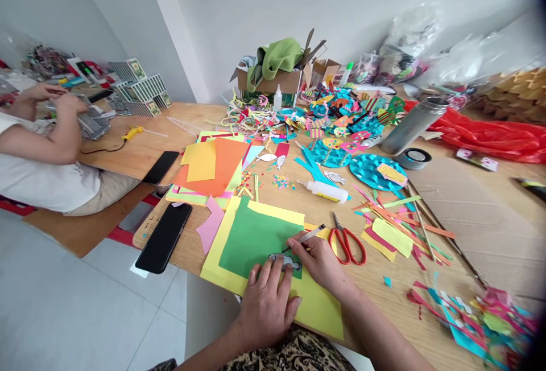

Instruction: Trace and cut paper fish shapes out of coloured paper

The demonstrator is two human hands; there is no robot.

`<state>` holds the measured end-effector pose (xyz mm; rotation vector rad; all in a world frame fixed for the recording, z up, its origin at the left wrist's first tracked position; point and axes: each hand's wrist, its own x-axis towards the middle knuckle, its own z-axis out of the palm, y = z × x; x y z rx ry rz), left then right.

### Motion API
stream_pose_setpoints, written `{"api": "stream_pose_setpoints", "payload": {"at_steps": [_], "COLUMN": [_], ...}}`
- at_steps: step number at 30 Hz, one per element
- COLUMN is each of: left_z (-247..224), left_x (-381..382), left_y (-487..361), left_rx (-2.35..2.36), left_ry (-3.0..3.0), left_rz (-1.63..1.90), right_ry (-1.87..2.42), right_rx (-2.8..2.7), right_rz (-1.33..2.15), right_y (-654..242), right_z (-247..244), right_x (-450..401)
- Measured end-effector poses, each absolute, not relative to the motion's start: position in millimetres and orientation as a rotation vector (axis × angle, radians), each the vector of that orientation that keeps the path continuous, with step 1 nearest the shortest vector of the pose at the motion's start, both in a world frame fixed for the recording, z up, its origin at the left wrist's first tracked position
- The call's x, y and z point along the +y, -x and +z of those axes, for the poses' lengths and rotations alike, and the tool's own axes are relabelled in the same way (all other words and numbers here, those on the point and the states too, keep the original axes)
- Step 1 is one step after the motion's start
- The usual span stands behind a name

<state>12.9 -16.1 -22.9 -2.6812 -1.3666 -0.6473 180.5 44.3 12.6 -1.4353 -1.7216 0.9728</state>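
Note:
My right hand (pixel 315 260) pinches a pen (pixel 312 233), its tip end hidden by the fingers near a small grey fish-shaped cutout (pixel 295 264). My left hand (pixel 269 303) lies flat with fingers stretched out, pressing the cutout onto a sheet of green paper (pixel 256 234). Under the green sheet is a larger yellow sheet (pixel 322 303) at the table's front edge. Red-handled scissors (pixel 346 243) lie just right of my right hand, blades pointing away. A white glue bottle (pixel 327 191) rests on its side beyond them.
Orange paper (pixel 228 163) and other coloured sheets are stacked at left, near a black phone (pixel 164 238). Paper scraps (pixel 460 320), a steel flask (pixel 413 126) and blue paper discs (pixel 375 172) stand or lie to the right. Another person (pixel 51 149) works at left.

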Motion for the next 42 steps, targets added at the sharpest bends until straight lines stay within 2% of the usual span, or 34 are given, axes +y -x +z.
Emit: {"api": "stream_pose_setpoints", "payload": {"at_steps": [16,31,42], "left_z": [-19.3,-15.5,-20.8], "left_x": [-17.0,-15.6,-11.2], "left_y": [-15.2,-17.0,-18.8], "left_rx": [-1.358,-1.332,-1.231], "left_ry": [2.673,2.661,2.710], "left_rz": [-0.618,-0.582,-0.664], "right_ry": [1.480,1.471,1.485], "right_rx": [-1.675,-1.637,-1.599], "right_rz": [0.898,0.962,0.976], "right_y": [-186.7,-187.1,-187.9], "right_z": [6.6,5.2,1.8], "right_x": [38.2,34.7,34.7]}}
